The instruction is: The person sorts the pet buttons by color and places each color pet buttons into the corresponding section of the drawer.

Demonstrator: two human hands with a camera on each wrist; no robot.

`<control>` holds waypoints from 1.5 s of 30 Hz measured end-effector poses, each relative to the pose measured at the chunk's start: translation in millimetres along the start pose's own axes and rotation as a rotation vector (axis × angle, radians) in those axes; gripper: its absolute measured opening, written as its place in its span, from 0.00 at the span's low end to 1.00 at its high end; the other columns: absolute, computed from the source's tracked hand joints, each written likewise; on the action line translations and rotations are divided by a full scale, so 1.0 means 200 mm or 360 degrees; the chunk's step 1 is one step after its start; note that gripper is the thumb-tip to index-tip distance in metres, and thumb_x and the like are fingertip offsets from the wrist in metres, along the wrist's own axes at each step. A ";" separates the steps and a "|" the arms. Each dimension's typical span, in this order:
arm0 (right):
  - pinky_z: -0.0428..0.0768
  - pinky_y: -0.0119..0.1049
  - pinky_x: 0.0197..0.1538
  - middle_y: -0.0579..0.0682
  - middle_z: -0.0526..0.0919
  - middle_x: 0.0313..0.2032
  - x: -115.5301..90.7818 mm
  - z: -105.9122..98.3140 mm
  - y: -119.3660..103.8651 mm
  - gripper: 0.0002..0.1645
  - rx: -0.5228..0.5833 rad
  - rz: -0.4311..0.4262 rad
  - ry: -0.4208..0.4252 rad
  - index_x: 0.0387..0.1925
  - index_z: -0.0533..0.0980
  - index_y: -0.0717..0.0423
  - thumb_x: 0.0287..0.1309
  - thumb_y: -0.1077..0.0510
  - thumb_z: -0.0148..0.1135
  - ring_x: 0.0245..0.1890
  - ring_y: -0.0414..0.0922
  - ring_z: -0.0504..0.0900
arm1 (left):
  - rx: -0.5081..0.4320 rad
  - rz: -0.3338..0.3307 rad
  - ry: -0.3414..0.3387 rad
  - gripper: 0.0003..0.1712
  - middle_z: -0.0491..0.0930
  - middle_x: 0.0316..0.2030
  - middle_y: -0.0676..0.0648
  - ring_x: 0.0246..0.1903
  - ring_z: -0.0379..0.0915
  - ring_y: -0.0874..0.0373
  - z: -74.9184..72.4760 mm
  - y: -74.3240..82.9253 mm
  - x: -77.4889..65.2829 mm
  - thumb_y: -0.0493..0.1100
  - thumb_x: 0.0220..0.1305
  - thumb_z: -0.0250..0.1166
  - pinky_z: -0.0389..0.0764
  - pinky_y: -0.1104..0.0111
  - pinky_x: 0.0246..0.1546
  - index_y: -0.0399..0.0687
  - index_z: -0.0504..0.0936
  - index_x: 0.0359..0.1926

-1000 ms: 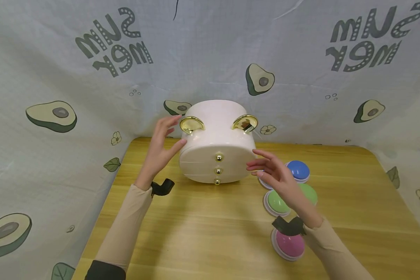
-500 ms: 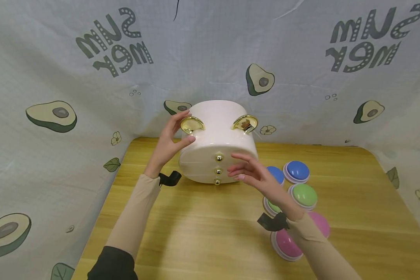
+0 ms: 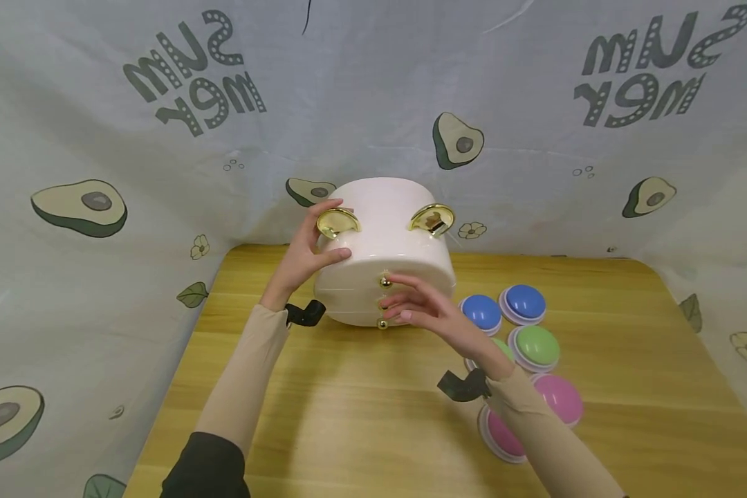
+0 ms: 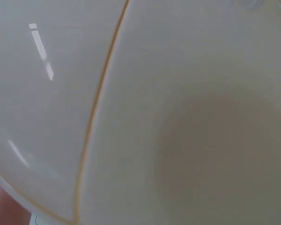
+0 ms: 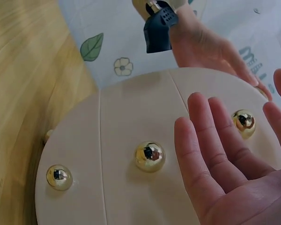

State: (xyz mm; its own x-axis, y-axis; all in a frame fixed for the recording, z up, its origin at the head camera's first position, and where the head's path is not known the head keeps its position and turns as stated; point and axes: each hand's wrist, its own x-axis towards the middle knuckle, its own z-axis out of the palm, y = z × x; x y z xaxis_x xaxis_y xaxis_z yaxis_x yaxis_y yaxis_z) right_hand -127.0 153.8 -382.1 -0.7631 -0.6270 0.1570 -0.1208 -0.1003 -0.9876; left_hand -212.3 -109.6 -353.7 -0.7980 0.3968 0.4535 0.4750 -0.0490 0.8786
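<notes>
A glossy white storage box (image 3: 382,238) with rounded sides stands at the back of the table. It has two gold ear-shaped pieces on top and a vertical row of gold knobs (image 5: 150,156) on its drawer front. My left hand (image 3: 301,257) rests against the box's left side, its fingers beside the left gold ear (image 3: 338,223) and its thumb on the upper front. Just before the knobs is my right hand (image 3: 432,311), its fingers extended and apart. In the right wrist view, nothing lies in that palm. The box's white surface fills the left wrist view.
Right of the box, several round domed pieces with white rims sit on the wooden table (image 3: 629,346): blue (image 3: 523,302), green (image 3: 537,345) and pink (image 3: 560,399). My right forearm partly covers some. Behind the box hangs a cloth (image 3: 361,104) printed with avocados.
My left hand has moved right, onto the box's left side. My right hand has moved left, from beside the box's right edge to in front of the knobs. The box stays in place.
</notes>
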 end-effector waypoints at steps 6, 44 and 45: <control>0.72 0.55 0.54 0.69 0.70 0.57 0.05 0.02 0.01 0.31 0.0025 0.0026 -0.0020 0.71 0.56 0.54 0.69 0.64 0.49 0.53 0.63 0.74 | -0.0071 -0.0033 -0.0085 0.42 0.55 0.65 0.46 0.62 0.56 0.52 -0.02 -0.06 0.01 0.28 0.56 0.67 0.52 0.56 0.63 0.44 0.54 0.67; 0.73 0.47 0.55 0.74 0.69 0.56 0.01 0.09 0.00 0.27 0.0072 -0.0032 -0.0033 0.67 0.60 0.65 0.68 0.67 0.48 0.52 0.59 0.77 | -0.0021 -0.0185 -0.0411 0.46 0.56 0.61 0.42 0.63 0.57 0.48 -0.11 -0.05 0.03 0.35 0.59 0.67 0.58 0.55 0.62 0.51 0.46 0.68; 0.73 0.47 0.56 0.75 0.68 0.56 0.01 0.09 0.00 0.27 0.0076 -0.0036 -0.0039 0.67 0.60 0.65 0.68 0.67 0.48 0.52 0.58 0.77 | -0.0023 -0.0187 -0.0413 0.46 0.56 0.61 0.42 0.62 0.58 0.48 -0.11 -0.05 0.03 0.36 0.59 0.67 0.58 0.55 0.61 0.51 0.46 0.68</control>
State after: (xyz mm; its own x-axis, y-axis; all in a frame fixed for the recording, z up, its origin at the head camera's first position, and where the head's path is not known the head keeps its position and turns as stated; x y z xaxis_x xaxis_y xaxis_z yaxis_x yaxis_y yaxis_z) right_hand -116.1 138.6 -381.2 -0.7447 -0.6427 0.1800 -0.1071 -0.1512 -0.9827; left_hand -230.8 -125.9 -356.8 -0.7246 0.6220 0.2967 0.3781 -0.0011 0.9258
